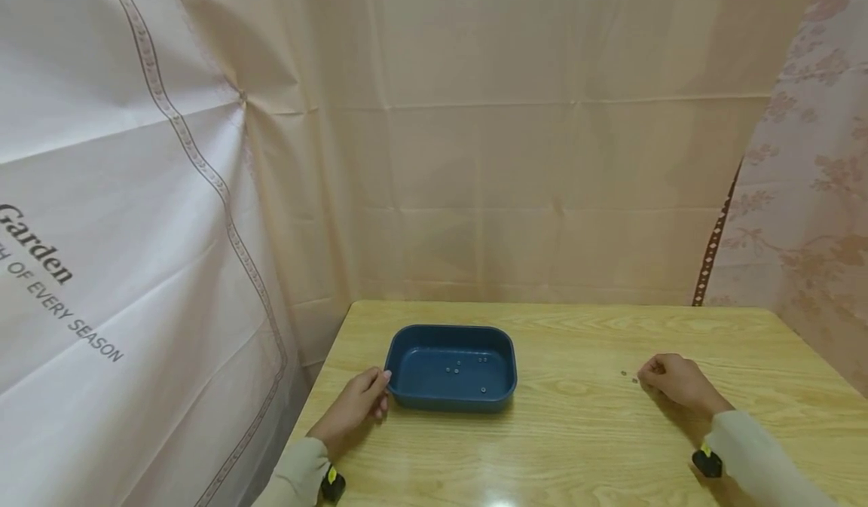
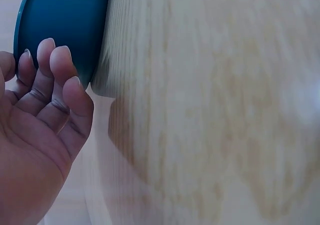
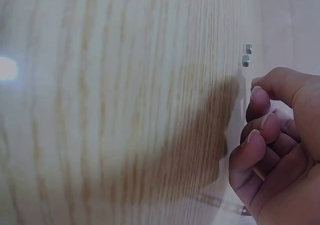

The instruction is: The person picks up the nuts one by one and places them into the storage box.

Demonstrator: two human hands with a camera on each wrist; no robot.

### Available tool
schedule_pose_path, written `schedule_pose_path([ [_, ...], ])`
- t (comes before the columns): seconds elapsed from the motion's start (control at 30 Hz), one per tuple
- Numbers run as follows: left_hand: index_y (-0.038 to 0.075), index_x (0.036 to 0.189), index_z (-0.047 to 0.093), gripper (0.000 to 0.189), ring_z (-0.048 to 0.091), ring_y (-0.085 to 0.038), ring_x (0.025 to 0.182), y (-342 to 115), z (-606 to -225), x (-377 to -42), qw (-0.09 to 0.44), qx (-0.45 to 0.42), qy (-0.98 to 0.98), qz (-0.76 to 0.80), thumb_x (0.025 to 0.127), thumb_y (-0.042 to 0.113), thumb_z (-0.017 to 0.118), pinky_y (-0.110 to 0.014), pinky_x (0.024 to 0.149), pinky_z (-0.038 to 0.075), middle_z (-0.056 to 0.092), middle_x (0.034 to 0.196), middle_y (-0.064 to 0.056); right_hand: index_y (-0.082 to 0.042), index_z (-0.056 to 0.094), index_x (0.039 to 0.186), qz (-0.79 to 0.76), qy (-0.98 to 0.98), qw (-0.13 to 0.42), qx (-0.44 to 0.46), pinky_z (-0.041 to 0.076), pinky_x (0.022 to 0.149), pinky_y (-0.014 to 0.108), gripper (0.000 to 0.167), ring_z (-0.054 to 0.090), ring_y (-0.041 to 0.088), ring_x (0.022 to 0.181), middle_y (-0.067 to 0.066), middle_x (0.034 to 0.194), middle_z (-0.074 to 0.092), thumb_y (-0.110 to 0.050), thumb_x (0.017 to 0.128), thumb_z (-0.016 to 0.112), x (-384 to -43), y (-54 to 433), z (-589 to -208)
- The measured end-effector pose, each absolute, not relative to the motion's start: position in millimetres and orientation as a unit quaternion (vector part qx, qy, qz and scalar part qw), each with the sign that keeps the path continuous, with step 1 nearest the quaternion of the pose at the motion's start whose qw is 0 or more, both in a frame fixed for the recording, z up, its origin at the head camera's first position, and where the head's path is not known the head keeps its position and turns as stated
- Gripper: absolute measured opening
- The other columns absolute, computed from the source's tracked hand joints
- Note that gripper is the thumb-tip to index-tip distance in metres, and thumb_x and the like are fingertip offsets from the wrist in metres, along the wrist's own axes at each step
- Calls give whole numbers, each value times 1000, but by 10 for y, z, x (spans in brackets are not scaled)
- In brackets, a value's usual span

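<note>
My left hand (image 1: 359, 405) holds a dark blue rectangular tray (image 1: 450, 404) by its left end. The thumb lies at the rim and the fingers rest against the outer wall, as the left wrist view shows. Several small metal nuts (image 1: 483, 390) are scattered on the tray's floor. Over at the right, my right hand (image 1: 681, 380) is low at the tabletop with thumb and index fingertips together; I cannot tell whether a nut is between them. Two metal nuts (image 3: 246, 61) lie on the table just beyond those fingertips.
The wood-grain table (image 1: 570, 447) has rounded far corners. A beige cloth (image 1: 515, 190) hangs behind it, a white printed cloth (image 1: 122, 213) at the left and a floral cloth (image 1: 814, 228) at the right. Both wrists carry small black devices (image 1: 707, 462).
</note>
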State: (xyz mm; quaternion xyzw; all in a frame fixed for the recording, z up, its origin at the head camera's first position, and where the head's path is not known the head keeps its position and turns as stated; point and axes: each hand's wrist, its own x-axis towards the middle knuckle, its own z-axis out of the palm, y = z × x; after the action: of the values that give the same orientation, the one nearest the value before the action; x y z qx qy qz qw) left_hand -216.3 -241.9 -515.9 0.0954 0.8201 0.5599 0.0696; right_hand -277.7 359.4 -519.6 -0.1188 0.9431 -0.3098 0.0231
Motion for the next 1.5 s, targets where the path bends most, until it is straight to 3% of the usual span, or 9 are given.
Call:
schedule_pose_path([
  [0.27, -4, 96, 54, 48, 55, -17, 62, -2426, -5160, -2137, 67, 92, 819, 562, 111, 41, 45, -26, 57, 50, 60, 76, -8, 1, 69, 102, -305, 945, 7, -121, 47, 60, 30, 16, 54, 17, 73, 3, 90, 68, -13, 103, 62, -2774, 3611, -5213],
  [1.5, -3, 96, 55, 47, 57, -15, 62, -2431, -5184, -2171, 68, 100, 823, 554, 112, 40, 44, -26, 57, 50, 61, 77, -8, -3, 70, 101, -316, 938, -12, -142, 47, 62, 30, 18, 55, 16, 74, 1, 89, 67, -17, 105, 59, -2711, 3381, -5145],
])
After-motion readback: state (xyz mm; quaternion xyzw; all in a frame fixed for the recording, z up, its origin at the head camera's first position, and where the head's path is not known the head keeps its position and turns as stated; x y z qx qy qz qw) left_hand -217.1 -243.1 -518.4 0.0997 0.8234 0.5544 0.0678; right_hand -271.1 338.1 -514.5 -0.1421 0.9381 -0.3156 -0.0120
